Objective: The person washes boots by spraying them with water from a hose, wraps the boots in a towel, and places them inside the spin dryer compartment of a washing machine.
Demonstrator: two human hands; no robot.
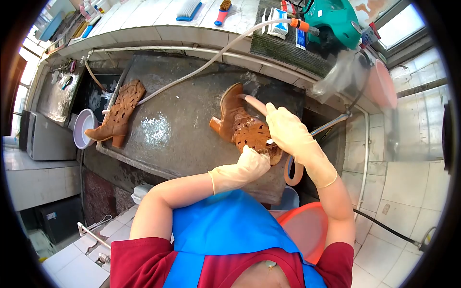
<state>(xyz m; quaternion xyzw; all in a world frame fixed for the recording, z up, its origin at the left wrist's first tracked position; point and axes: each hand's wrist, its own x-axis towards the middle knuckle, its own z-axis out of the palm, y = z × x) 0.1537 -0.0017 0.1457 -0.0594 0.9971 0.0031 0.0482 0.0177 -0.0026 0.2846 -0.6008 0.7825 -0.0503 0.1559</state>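
Observation:
A brown ankle boot [233, 113] with cut-out holes in its shaft lies on the wet dark slab [185, 115], its toe pointing away from me. My left hand [252, 165], in a cream rubber glove, is closed on the top edge of the shaft. Gloved the same way, my right hand [289, 129] grips a beige hose [256, 104] just above the boot. The hose's end is close to the front of the boot, where the leather looks wet. A matching boot [120, 115] rests at the slab's left side.
A white basin [85, 127] stands beyond the slab's left edge. On the tiled ledge are a blue brush [188, 10] and a smaller brush [223, 12]. A green machine [333, 21] at the back right feeds a clear hose [206, 62] across the slab.

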